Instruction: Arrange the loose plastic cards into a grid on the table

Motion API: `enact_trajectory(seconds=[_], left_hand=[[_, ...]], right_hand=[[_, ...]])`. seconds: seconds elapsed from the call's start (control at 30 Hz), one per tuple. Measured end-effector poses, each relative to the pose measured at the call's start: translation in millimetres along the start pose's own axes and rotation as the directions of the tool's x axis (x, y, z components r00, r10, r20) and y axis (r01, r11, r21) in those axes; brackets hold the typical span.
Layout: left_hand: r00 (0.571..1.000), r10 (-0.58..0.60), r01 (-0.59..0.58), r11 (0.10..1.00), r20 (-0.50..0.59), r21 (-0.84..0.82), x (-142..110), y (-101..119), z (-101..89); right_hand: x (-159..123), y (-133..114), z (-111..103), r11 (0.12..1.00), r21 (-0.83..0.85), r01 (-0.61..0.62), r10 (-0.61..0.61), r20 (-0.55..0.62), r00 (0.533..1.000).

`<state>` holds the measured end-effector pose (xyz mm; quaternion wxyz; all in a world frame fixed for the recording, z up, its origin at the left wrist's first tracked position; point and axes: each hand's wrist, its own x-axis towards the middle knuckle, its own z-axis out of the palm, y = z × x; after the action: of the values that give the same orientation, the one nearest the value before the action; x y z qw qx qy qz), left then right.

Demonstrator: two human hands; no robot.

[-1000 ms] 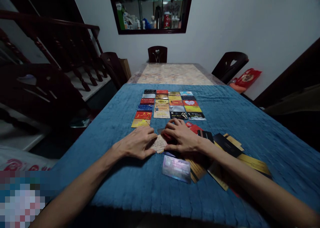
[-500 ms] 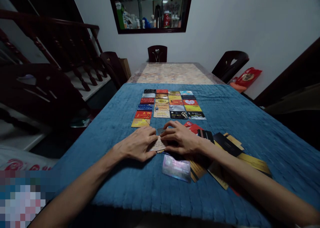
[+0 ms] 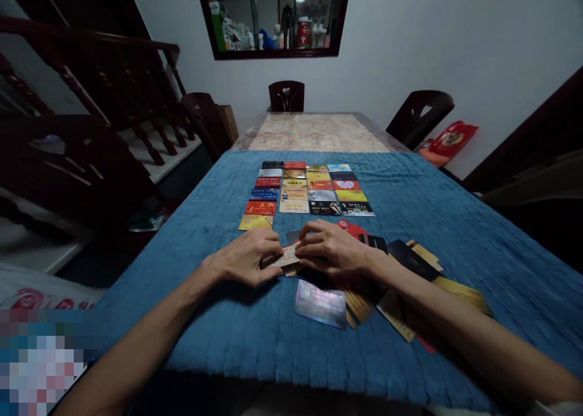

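Blue ribbed cloth [image 3: 255, 337] covers the near part of the table. Nearest item: a shiny holographic card [image 3: 320, 303] lying flat, just in front of the hands. Behind it and to the right, a loose overlapping heap of cards [image 3: 412, 264], dark and gold, runs under the right forearm.

Left hand [image 3: 246, 259] and right hand [image 3: 334, 251] meet over a beige card [image 3: 285, 258]. Left fingers are curled, thumb and fingertips pinching the card's left end; right fingers are bent, tips on its right end. Whether the right actually grips cannot be told. Card's long axis runs left–right, directly between the two hands, left edge slightly raised off the heap; both hands equally near.

Beyond: a card grid [image 3: 306, 188] in four neat columns, apart from the hands. Far end of table bare marble-pattern top [image 3: 319, 133]; dark chairs [image 3: 286, 96] around.
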<state>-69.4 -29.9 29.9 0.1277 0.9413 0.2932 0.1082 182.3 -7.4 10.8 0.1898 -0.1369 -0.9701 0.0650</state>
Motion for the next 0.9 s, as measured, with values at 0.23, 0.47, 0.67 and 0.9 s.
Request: enact_trajectory(seconds=[0.23, 0.47, 0.67, 0.9], left_hand=[[0.996, -0.003, -0.003, 0.998, -0.094, -0.059, 0, -2, 0.9], [0.993, -0.08, 0.073, 0.994, -0.087, -0.082, 1, -11, 1.8], [0.988, -0.108, 0.095, 0.989, -0.115, -0.115, 2, -18, 6.9], [0.98, -0.111, 0.092, 0.989, -0.165, -0.119, 3, -26, 13.1]], right_hand=[[1, 6, 10, 0.994, -0.087, -0.069, 0.055, -0.155, 0.986], [0, 12, 15, 0.984, -0.033, -0.177, 0.168, -0.189, 0.967], [0, 14, 22, 0.955, 0.071, -0.288, 0.296, -0.208, 0.932], [-1, 21, 29, 0.96, 0.055, -0.274, 0.277, -0.313, 0.908]])
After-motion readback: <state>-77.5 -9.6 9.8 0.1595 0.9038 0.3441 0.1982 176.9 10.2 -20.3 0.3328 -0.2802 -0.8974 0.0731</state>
